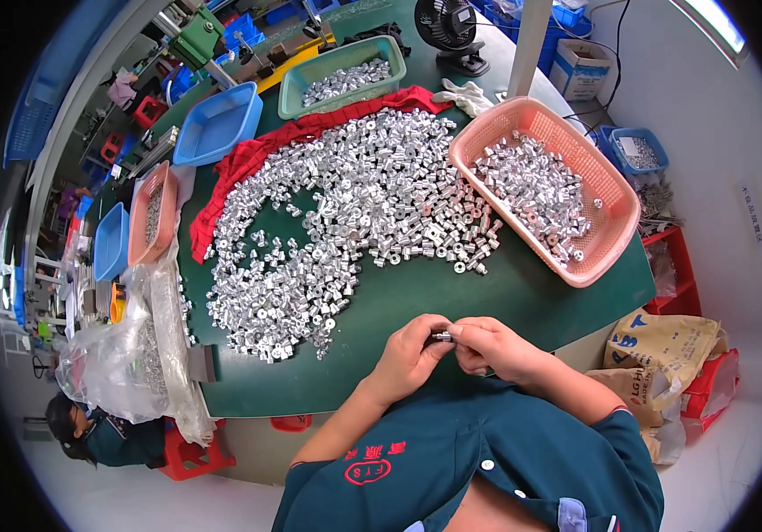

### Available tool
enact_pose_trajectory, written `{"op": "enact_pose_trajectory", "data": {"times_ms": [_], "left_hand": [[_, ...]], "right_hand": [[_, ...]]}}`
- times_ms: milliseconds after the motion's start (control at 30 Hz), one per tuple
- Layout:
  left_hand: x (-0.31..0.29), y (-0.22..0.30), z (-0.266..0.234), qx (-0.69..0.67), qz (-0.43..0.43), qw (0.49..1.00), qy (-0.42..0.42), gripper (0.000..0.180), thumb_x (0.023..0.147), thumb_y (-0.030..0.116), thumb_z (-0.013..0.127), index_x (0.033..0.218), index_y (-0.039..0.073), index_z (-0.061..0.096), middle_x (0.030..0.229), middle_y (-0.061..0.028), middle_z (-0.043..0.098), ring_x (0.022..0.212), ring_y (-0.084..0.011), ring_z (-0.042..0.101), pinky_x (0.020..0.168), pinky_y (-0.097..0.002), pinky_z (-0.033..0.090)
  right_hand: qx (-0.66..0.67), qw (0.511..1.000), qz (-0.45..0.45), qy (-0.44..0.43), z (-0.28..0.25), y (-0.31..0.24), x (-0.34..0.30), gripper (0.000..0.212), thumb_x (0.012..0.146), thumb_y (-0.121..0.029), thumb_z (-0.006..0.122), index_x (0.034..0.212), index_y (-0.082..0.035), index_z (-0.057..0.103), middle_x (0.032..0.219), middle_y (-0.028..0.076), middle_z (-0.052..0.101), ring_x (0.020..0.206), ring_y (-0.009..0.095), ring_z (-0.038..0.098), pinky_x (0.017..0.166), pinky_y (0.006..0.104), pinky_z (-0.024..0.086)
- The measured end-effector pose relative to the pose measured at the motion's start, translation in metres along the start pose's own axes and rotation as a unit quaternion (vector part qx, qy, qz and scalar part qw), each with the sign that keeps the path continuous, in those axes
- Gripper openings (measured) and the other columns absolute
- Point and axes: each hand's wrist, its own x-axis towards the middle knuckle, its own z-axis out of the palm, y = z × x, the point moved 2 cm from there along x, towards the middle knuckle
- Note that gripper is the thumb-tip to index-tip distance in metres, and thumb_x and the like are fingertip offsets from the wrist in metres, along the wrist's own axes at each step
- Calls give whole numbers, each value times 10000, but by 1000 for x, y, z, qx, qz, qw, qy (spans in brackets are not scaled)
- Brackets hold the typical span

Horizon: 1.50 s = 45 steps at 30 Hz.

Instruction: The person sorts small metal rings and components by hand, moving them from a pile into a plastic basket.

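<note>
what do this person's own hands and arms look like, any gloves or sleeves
The left hand and right hand are bare, with no gloves, and no watch or bracelet shows at either wrist. The forearms are bare too. The short sleeves belong to a dark teal-green shirt; the right sleeve has a thin reddish trim at its hem.

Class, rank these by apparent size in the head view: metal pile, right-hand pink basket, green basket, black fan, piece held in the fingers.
1. Metal pile
2. Right-hand pink basket
3. Green basket
4. Black fan
5. Held piece
The pink basket is nearer than the green, so real sizes are unsure.
</note>
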Motion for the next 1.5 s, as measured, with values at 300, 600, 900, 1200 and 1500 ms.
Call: {"op": "enact_pose_trajectory", "data": {"times_ms": [300, 600, 900, 1200, 1500], "left_hand": [[-12, -28, -18, -229, -223, 947, 45, 142, 948, 148, 479, 963, 22, 544, 852, -66, 598, 601, -105, 534, 497, -218, 414], [24, -48, -44, -61, -213, 958, 183, 159, 881, 93, 538, 1029, 35, 542, 913, -84, 593, 708, -172, 584, 576, -295, 470], [35, -48, -45, 406, -150, 893, 122, 219, 858, 211, 589, 1020, 76, 532, 917, -118, 614, 775, -308, 621, 662, -414, 501], [20, -32, -28, 402, -136, 905, 22, 158, 852, 170, 583, 961, 78, 513, 808, -124, 604, 719, -316, 609, 614, -416, 481], [0, -34, -15, -523, -317, 789, 68, 170, 960, 179, 491, 1016, 34, 562, 827, -81, 611, 573, -90, 489, 493, -212, 355]], "right_hand": [[-104, 985, -92, 99, -36, 12, 4, 321, 950, -253, 491, 697, -62, 447, 567, -33, 409, 483, 65, 343, 449, 242, 289], [-462, 813, -267, 233, -27, 17, 0, 210, 867, -205, 577, 760, -28, 543, 518, 118, 498, 469, 286, 529, 460, 374, 402], [-468, 791, -328, 219, -32, 24, -1, 176, 836, -166, 609, 748, -37, 529, 515, 105, 496, 463, 278, 530, 449, 369, 400], [-480, 781, -333, 218, -29, 23, -1, 187, 831, -174, 615, 741, -35, 530, 517, 108, 505, 470, 281, 542, 451, 369, 409], [-472, 812, -267, 217, -14, 14, 2, 222, 852, -221, 602, 777, -19, 545, 562, 151, 548, 518, 329, 568, 487, 398, 436]]}}
